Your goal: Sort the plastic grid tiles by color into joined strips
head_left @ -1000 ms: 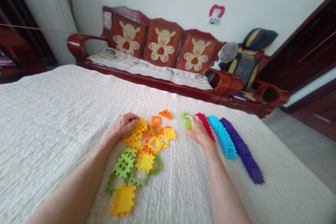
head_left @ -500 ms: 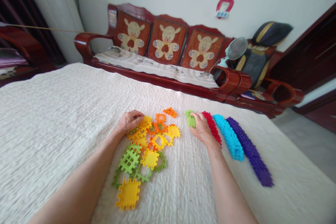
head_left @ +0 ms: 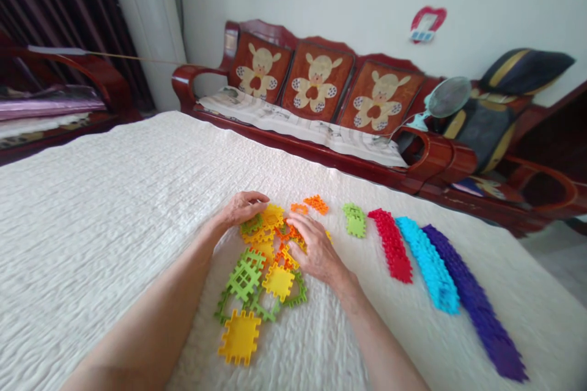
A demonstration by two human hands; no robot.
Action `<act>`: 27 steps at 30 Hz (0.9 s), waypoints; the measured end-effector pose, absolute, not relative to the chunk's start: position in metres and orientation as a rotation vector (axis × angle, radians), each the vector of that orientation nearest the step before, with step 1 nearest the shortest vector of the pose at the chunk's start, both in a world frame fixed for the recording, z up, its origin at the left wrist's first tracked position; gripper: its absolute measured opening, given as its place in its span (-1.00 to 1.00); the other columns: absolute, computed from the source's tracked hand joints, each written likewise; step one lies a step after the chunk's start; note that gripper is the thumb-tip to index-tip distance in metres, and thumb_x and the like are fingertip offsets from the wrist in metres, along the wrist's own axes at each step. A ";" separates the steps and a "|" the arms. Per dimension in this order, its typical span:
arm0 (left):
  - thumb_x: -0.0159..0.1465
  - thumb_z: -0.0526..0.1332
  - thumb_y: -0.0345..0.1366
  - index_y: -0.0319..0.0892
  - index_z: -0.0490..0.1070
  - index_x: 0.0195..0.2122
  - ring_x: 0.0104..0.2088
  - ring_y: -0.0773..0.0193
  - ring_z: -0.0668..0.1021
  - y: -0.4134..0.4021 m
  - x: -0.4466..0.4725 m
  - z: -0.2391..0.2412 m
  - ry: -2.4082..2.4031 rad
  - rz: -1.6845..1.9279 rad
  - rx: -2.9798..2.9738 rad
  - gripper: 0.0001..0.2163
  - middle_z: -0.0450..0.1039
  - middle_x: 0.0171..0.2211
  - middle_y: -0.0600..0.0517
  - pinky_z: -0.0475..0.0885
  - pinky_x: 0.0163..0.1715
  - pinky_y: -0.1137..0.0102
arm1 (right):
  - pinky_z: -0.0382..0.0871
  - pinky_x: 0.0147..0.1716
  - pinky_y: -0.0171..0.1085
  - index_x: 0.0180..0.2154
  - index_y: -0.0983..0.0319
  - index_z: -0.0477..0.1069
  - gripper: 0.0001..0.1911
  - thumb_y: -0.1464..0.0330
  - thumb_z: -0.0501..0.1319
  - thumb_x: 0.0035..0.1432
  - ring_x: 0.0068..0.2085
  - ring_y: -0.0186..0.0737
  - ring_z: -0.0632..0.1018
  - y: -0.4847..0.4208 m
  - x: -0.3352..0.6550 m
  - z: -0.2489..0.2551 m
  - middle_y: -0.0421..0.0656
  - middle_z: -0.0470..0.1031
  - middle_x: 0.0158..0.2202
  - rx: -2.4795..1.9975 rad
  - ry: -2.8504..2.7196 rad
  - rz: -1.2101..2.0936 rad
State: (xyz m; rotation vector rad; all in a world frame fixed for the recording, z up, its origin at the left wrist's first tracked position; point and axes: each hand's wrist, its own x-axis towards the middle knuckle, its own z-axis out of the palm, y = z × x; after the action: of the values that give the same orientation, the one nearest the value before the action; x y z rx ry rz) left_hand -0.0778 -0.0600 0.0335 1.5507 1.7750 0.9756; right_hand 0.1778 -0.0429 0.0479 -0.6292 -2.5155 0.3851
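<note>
A loose pile of yellow, orange and green toothed plastic tiles [head_left: 266, 269] lies on a cream quilted cover [head_left: 114, 208]. My left hand [head_left: 241, 209] rests curled on the pile's far left edge, touching a green and a yellow tile. My right hand [head_left: 314, 247] lies palm down on the pile's right side, fingers spread over orange and yellow tiles. Two green tiles [head_left: 355, 220] lie apart to the right. Beyond them run a red row [head_left: 392, 244], a blue row [head_left: 428, 263] and a purple row [head_left: 477, 302] of stacked tiles.
A red wooden bench [head_left: 321, 128] with bear cushions stands along the cover's far edge. A small fan [head_left: 447, 99] and a dark bag [head_left: 518, 73] sit at its right end. Dark furniture [head_left: 55, 91] stands at the left.
My right hand has left the green tiles beside the red row and moved left onto the mixed pile. The camera has turned left. My left hand has stayed on the pile.
</note>
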 end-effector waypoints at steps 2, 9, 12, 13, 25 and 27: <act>0.11 0.20 -0.02 -0.17 0.50 -0.01 -0.23 0.18 0.56 -0.064 -0.084 0.043 1.711 0.867 1.576 -0.52 0.56 -0.16 -0.04 0.43 -0.23 0.38 | 0.16 0.23 0.02 0.13 0.24 0.29 -0.51 0.44 0.16 0.13 0.24 -0.07 0.30 -0.046 0.176 0.048 -0.01 0.33 0.21 -0.634 -2.527 0.351; -0.10 0.36 -0.17 -0.10 0.36 0.16 -0.07 0.06 0.53 -0.078 -0.077 0.073 1.770 0.429 1.846 -0.29 0.47 0.01 -0.11 0.40 -0.08 0.31 | 0.24 0.13 0.06 0.01 0.23 0.38 -0.66 0.36 0.17 0.17 0.14 0.00 0.39 -0.043 0.177 0.044 0.00 0.43 0.10 -0.722 -2.547 0.305; -0.12 0.34 -0.30 -0.10 0.45 0.08 -0.16 0.06 0.56 -0.078 -0.075 0.077 1.804 0.473 1.849 -0.37 0.53 -0.11 -0.10 0.41 -0.19 0.34 | 0.25 0.12 0.07 0.02 0.21 0.37 -0.64 0.36 0.18 0.16 0.12 0.01 0.41 -0.042 0.177 0.045 -0.01 0.44 0.08 -0.689 -2.524 0.299; -0.12 0.33 -0.32 -0.10 0.46 0.06 -0.19 0.08 0.57 -0.078 -0.075 0.078 1.814 0.513 1.830 -0.39 0.55 -0.16 -0.08 0.41 -0.21 0.35 | 0.25 0.12 0.07 0.03 0.21 0.36 -0.64 0.37 0.18 0.17 0.12 0.01 0.41 -0.042 0.176 0.046 -0.01 0.44 0.08 -0.670 -2.508 0.297; 0.14 0.31 -0.10 -0.20 0.44 0.06 -0.19 0.25 0.53 -0.067 -0.029 0.066 1.101 1.205 1.104 -0.51 0.49 -0.12 -0.09 0.42 -0.11 0.30 | 0.28 0.18 0.05 0.15 0.21 0.21 -0.50 0.36 0.18 0.18 0.19 -0.02 0.35 -0.038 0.176 0.043 0.03 0.35 0.14 -0.697 -2.242 0.371; 0.15 0.31 -0.09 -0.20 0.41 0.10 -0.22 0.28 0.53 -0.068 -0.028 0.063 1.014 1.168 1.066 -0.49 0.50 -0.17 -0.06 0.41 -0.11 0.30 | 0.28 0.18 0.05 0.16 0.20 0.20 -0.48 0.36 0.20 0.17 0.20 -0.03 0.35 -0.038 0.176 0.045 0.03 0.34 0.14 -0.672 -2.234 0.397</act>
State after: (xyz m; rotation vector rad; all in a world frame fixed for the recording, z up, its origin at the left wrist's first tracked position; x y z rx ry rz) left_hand -0.0279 -0.0680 0.0634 1.0660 1.0138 1.1685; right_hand 0.1758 -0.0383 0.0446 -0.6720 -2.2340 0.3975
